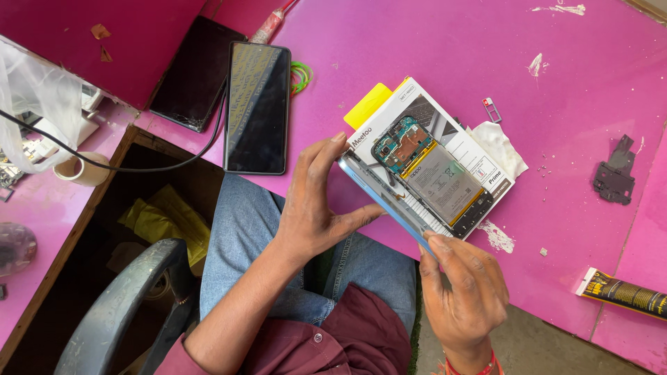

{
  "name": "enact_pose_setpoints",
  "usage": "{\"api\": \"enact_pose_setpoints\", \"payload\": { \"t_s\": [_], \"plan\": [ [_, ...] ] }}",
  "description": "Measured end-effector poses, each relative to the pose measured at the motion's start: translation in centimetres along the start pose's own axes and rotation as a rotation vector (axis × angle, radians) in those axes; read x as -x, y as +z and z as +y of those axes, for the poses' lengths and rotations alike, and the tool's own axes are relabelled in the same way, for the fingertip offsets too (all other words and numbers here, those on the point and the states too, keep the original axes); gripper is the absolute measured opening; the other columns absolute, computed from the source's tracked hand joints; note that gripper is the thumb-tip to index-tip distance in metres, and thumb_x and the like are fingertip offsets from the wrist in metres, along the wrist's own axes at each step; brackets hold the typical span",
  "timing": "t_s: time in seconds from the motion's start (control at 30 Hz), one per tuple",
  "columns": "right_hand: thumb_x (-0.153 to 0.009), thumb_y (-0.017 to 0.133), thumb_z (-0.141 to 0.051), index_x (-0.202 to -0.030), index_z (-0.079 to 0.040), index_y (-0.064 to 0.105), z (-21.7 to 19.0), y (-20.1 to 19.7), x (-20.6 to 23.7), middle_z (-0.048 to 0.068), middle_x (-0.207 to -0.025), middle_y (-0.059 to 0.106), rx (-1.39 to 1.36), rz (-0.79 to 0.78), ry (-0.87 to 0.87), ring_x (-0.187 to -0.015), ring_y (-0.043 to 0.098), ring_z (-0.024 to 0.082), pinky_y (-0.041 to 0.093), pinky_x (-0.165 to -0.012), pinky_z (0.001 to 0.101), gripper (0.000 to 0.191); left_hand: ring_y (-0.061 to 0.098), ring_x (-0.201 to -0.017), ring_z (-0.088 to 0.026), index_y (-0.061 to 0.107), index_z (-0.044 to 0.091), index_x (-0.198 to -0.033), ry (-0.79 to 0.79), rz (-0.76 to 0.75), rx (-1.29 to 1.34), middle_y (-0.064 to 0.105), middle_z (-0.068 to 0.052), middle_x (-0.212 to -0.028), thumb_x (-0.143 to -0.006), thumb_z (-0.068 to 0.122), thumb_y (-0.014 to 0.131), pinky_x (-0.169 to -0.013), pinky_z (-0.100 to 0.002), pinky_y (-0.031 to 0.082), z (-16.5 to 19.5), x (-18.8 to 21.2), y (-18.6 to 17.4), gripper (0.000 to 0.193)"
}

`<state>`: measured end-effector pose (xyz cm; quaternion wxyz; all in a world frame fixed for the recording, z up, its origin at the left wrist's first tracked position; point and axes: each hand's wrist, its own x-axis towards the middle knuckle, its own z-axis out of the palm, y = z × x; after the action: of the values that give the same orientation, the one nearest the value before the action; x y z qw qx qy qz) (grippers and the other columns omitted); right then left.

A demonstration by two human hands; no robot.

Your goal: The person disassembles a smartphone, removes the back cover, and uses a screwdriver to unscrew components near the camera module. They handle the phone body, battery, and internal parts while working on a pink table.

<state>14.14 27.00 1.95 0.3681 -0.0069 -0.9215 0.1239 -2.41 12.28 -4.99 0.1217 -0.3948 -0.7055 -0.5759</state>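
Together, both hands hold one opened smartphone with a light blue frame [389,198], tilted on edge over the near rim of the bright pink table [570,104]. The left hand [313,201] has its grip closed on the phone's upper end, fingertips on the top corner and thumb stretched along the blue side. The right hand [462,285] pinches the lower corner between its fingertips. Inside the phone, a green circuit board [401,142] sits above a grey rectangular battery [438,184]. Just behind the phone lies a white printed cardboard box [458,149] with a yellow card [367,105] sticking out from under it and a crumpled white tissue [497,146] beside it. Farther left on the table rest two black-screened smartphones [257,107] side by side, with a green rubber band [301,75] near them. To the right lie a dark metal plate [615,177] and a black and yellow glue tube [622,293].
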Motion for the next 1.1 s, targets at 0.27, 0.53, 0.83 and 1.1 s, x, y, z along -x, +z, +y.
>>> {"api": "enact_pose_setpoints", "payload": {
  "t_s": [0.27, 0.53, 0.83, 1.1],
  "plan": [
    [-0.081, 0.083, 0.005, -0.120, -0.005, 0.066, 6.6, 4.8, 1.5, 0.009, -0.112, 0.073, -0.009, -0.087, 0.012, -0.107, 0.071, 0.027, 0.055, -0.092, 0.0411, 0.043, 0.054, -0.137, -0.034, 0.033, 0.008, -0.158, -0.039, -0.016, -0.035, 0.047, -0.018, -0.147, -0.070, 0.039, 0.100, -0.116, -0.044, 0.050, -4.9, -1.3, 5.0, 0.115],
    [-0.072, 0.084, -0.048, -0.139, -0.009, 0.050, 11.0, 6.3, -0.4, 0.013, -0.137, 0.059, -0.058, -0.102, -0.015, -0.134, 0.052, 0.033, 0.039, -0.119, 0.0530, 0.085, 0.049, -0.137, -0.037, 0.039, 0.010, -0.153, 0.031, -0.099, -0.092, 0.047, -0.019, -0.147, -0.052, 0.073, 0.092, -0.116, -0.051, 0.042, -6.0, -5.0, 5.8, 0.130],
    [-0.088, 0.080, -0.034, -0.156, -0.001, 0.038, 11.4, 0.6, -4.6, 0.023, -0.153, 0.052, 0.027, -0.287, 0.324, -0.145, 0.047, 0.042, 0.038, -0.120, 0.0537, 0.086, 0.049, -0.140, -0.039, 0.037, 0.007, -0.154, 0.022, -0.114, -0.082, 0.046, -0.021, -0.148, -0.052, 0.076, 0.090, -0.118, -0.052, 0.041, -1.2, -5.5, 2.4, 0.134],
    [-0.078, 0.088, -0.029, -0.156, -0.003, 0.033, 9.0, 0.9, -5.1, 0.017, -0.141, 0.062, -0.019, -0.332, 0.300, -0.135, 0.056, 0.036, 0.048, -0.111, 0.0494, 0.098, 0.045, -0.144, -0.042, 0.032, 0.007, -0.157, -0.028, -0.162, -0.104, 0.041, -0.023, -0.155, -0.053, 0.075, 0.091, -0.120, -0.054, 0.038, -1.1, -4.5, -0.2, 0.137]
  ]
}}
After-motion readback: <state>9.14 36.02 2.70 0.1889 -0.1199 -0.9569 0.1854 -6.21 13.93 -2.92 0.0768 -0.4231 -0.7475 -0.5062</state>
